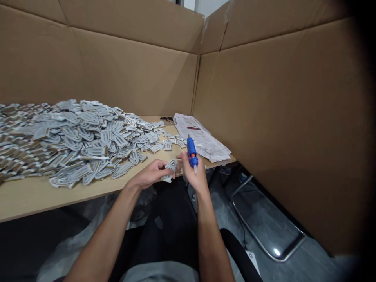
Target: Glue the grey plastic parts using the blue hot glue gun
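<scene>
Between the thumb and fingers of my left hand (152, 172) is a small grey-white flat piece (169, 170) with a pointed end and slots. It is held just off the table's front edge. My right hand (195, 174) is closed round a blue glue gun (192, 150), its nozzle pointing away from me and a clear glue stick sticking out at the back. The fingertips of my right hand come near the piece; whether they touch it I cannot tell. A large heap of similar grey pieces (96, 133) covers the left of the table.
Folded newspaper (202, 141) lies at the table's right end, with a red pen-like object (194, 128) on it. Tall cardboard walls (132, 66) stand behind and to the right. Below right are a metal chair frame (270, 254) and a white power strip (252, 261) on the floor.
</scene>
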Tool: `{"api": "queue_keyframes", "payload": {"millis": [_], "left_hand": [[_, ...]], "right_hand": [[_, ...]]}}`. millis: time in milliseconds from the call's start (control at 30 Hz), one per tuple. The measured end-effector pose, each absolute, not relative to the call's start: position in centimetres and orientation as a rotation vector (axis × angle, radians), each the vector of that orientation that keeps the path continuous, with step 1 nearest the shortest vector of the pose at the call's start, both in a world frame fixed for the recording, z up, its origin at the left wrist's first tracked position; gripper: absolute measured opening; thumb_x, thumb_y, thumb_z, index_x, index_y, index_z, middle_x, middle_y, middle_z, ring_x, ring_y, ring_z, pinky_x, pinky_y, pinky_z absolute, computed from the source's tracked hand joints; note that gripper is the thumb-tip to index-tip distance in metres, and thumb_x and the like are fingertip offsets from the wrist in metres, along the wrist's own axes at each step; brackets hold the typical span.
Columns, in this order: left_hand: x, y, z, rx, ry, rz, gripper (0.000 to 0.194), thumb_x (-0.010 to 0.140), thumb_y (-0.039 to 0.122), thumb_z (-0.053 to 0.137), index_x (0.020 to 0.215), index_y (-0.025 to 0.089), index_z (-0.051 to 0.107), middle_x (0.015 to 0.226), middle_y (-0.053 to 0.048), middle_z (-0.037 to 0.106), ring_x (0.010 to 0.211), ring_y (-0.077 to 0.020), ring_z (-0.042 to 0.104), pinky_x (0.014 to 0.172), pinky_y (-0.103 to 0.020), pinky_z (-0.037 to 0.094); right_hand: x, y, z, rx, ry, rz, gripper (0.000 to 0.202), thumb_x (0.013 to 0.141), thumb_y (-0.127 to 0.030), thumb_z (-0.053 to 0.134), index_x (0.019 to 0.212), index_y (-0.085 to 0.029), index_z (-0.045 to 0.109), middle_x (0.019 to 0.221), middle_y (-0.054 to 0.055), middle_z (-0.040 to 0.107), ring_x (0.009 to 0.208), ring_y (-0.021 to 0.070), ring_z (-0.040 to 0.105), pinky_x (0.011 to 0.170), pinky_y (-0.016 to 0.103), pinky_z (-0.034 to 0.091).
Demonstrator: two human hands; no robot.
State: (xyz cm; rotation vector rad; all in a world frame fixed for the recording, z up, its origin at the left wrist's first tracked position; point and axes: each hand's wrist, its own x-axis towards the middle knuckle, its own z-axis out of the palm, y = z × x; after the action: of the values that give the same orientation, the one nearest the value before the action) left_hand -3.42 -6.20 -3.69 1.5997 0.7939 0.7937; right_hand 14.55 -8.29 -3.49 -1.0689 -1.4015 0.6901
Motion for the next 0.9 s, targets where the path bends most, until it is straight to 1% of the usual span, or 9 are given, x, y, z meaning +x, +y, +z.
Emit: {"api": "queue_keyframes", "payload": {"millis": [100,167,267,333,433,533,633,800,900], "left_hand": [[-3.6,-6.2,-3.2,1.739,0.767,0.697,0.02,0.082,0.034,0.071,0.074,0.017,0.078,0.078,-0.007,0.072,0.077,-0.0192,0.063,0.075,-0.028,0.047],[-3.7,-6.1,-3.0,1.777,0.757,0.648,0.021,0.082,0.035,0.071,0.075,0.017,0.078,0.077,-0.007,0.072,0.075,-0.0192,0.063,0.073,-0.028,0.046],[-3.7,-5.8,-3.1,1.778,0.738,0.646,0.02,0.081,0.034,0.071,0.075,0.016,0.078,0.078,-0.007,0.073,0.075,-0.0185,0.063,0.074,-0.027,0.046],[-3.7,-5.7,-3.3,1.766,0.735,0.676,0.019,0.081,0.032,0.071,0.075,0.016,0.078,0.079,-0.006,0.073,0.075,-0.018,0.063,0.076,-0.027,0.046],[-3.6,-5.8,-3.5,1.743,0.747,0.713,0.016,0.081,0.03,0.07,0.075,0.017,0.078,0.081,-0.006,0.074,0.077,-0.0183,0.063,0.076,-0.027,0.046],[-3.7,-5.9,-3.5,1.731,0.755,0.698,0.016,0.08,0.029,0.069,0.076,0.017,0.079,0.081,-0.007,0.074,0.078,-0.0197,0.063,0.075,-0.028,0.047],[-3.9,-6.0,-3.3,1.731,0.755,0.631,0.017,0.081,0.029,0.069,0.079,0.016,0.079,0.078,-0.007,0.073,0.072,-0.0178,0.062,0.07,-0.026,0.046],[-4.0,-6.0,-3.1,1.734,0.746,0.576,0.021,0.081,0.035,0.071,0.082,0.015,0.08,0.081,-0.008,0.074,0.071,-0.0179,0.062,0.068,-0.026,0.046],[-3.7,-6.1,-3.1,1.702,0.73,0.639,0.022,0.079,0.037,0.075,0.081,0.016,0.078,0.083,-0.009,0.074,0.079,-0.0204,0.064,0.074,-0.028,0.048]], "right_hand": [[14.2,-8.2,-3.5,-0.983,-1.348,0.85,0.051,0.095,-0.067,0.05,0.104,-0.019,0.067,0.113,0.013,0.074,0.101,0.0257,0.073,0.073,0.03,0.057],[14.0,-8.4,-3.3,-0.878,-1.319,0.968,0.051,0.095,-0.068,0.049,0.106,-0.021,0.066,0.117,0.012,0.073,0.102,0.0254,0.073,0.07,0.028,0.057],[14.0,-8.7,-3.0,-0.759,-1.337,1.06,0.052,0.094,-0.07,0.047,0.099,-0.021,0.064,0.093,0.009,0.075,0.08,0.0218,0.074,0.064,0.028,0.055],[14.3,-8.9,-2.9,-0.766,-1.388,1.077,0.053,0.095,-0.072,0.043,0.091,-0.022,0.06,0.07,0.003,0.069,0.06,0.0186,0.068,0.057,0.028,0.052],[14.9,-9.2,-2.7,-0.914,-1.451,0.921,0.049,0.093,-0.071,0.049,0.086,-0.023,0.054,0.06,-0.002,0.059,0.049,0.0161,0.06,0.052,0.027,0.048],[15.2,-9.4,-2.6,-1.067,-1.517,0.668,0.042,0.092,-0.064,0.057,0.09,-0.023,0.056,0.068,0.0,0.062,0.059,0.0175,0.062,0.059,0.027,0.049],[15.0,-9.3,-2.5,-1.113,-1.519,0.583,0.04,0.092,-0.062,0.057,0.094,-0.022,0.06,0.079,0.005,0.068,0.073,0.021,0.066,0.067,0.029,0.051],[14.1,-8.9,-2.8,-0.887,-1.451,0.835,0.05,0.094,-0.069,0.05,0.103,-0.022,0.063,0.104,0.011,0.073,0.093,0.0241,0.071,0.073,0.03,0.056],[14.2,-8.8,-3.1,-0.749,-1.449,1.022,0.06,0.088,-0.08,0.047,0.098,-0.022,0.062,0.094,0.01,0.073,0.086,0.0236,0.072,0.066,0.029,0.057]]}}
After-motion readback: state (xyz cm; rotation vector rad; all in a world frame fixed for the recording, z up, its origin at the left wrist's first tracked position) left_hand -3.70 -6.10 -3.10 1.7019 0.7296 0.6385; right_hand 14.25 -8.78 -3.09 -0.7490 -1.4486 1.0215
